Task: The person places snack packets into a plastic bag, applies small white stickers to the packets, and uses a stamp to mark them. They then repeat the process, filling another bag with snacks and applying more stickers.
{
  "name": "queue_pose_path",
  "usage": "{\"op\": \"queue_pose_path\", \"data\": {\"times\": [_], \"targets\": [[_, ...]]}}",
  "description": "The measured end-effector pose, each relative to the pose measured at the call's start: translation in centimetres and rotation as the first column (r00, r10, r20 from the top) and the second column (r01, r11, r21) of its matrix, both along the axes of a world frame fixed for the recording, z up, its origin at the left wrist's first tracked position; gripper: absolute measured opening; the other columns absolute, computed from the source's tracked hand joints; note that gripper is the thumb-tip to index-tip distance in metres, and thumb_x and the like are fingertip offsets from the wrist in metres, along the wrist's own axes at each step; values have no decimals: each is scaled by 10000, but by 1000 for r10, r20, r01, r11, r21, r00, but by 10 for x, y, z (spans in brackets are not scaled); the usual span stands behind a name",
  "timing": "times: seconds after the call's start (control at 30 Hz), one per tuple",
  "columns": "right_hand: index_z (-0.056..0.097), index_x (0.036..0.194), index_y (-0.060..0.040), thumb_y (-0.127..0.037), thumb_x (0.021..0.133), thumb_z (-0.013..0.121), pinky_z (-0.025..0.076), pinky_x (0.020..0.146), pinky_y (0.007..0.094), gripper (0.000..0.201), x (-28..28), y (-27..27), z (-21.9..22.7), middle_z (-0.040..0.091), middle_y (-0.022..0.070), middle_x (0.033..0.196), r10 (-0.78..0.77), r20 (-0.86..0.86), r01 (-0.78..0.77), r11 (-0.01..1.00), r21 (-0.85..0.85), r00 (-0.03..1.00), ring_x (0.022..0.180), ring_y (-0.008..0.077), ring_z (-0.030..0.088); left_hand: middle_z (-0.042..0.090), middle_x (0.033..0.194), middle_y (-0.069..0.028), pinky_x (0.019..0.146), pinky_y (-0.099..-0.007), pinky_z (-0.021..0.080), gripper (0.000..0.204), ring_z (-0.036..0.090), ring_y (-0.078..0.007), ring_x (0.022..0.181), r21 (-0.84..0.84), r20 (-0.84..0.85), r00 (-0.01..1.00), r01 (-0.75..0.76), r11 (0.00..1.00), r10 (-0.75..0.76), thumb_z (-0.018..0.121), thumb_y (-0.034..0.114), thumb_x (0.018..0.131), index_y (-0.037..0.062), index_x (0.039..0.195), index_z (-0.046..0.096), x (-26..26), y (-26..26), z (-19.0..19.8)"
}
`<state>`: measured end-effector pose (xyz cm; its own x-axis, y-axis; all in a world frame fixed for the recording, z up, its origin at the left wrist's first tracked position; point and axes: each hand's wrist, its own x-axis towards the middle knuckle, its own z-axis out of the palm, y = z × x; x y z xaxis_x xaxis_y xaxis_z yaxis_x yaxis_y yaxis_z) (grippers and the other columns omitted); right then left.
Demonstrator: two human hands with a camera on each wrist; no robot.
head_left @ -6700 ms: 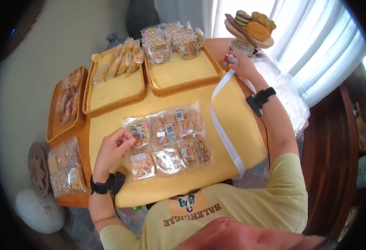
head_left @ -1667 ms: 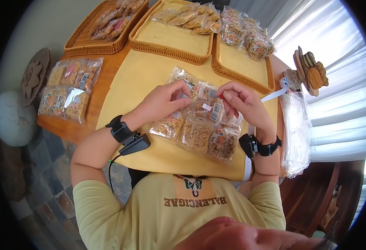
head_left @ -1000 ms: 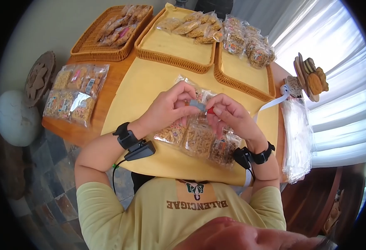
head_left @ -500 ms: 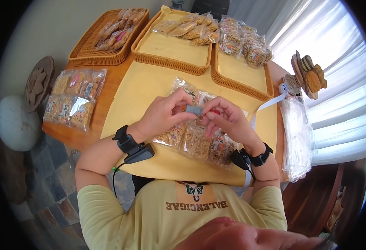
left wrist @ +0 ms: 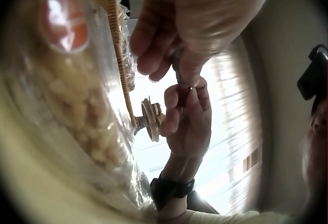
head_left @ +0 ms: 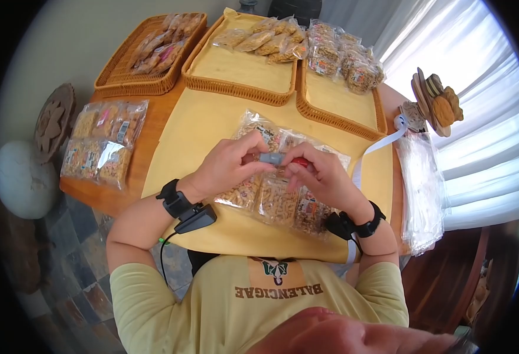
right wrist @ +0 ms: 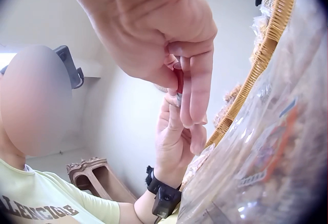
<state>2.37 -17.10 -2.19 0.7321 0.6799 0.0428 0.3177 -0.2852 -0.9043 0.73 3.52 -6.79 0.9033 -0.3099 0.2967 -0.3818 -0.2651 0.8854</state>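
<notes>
The small gray cylindrical piece (head_left: pixel 270 158) is held roughly horizontal above the snack packs, with the small glossy red piece (head_left: pixel 300 161) in line at its narrower end; the red piece is partly covered, and whether the two are joined cannot be determined. The clear plastic snack packs (head_left: pixel 278 201), filled with tan pieces and some bearing printed labels, lie flat in rows on the yellow sheet (head_left: pixel 197 133).

Bright light comes through the white curtain (head_left: pixel 472 153). The head view bends at its dark edges. Shiny spots glare on the plastic bags (head_left: pixel 115 147).
</notes>
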Motion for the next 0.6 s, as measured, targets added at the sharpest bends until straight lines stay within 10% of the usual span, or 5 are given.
{"op": "queue_pose_path", "data": {"times": [0.2,0.37,0.6], "targets": [[527,898,-34,-22,851,489,466,540,265,61,2,5,-10,555,81,732,85,420,-77,996,-36,904,608,152,608,479,537,-9,438,-222,355,243,459,-61,452,-71,-296,950,77,995,-95,669,122,774,46,858,454,-7,-2,17],[525,919,-23,-40,875,472,474,569,244,71,-2,3,-2,558,57,737,-14,-26,16,999,41,1000,601,116,595,489,573,-4,417,-209,344,190,460,-65,452,-244,-175,975,89,966,-134,614,111,823,46,897,451,-10,-4,12],[505,990,-29,-63,909,443,483,600,216,108,3,0,-9,551,41,805,-16,-174,54,975,215,985,644,90,589,553,730,-74,426,-182,372,151,486,-85,478,-489,-250,923,141,861,-293,468,92,902,58,1024,385,0,4,7]]}}
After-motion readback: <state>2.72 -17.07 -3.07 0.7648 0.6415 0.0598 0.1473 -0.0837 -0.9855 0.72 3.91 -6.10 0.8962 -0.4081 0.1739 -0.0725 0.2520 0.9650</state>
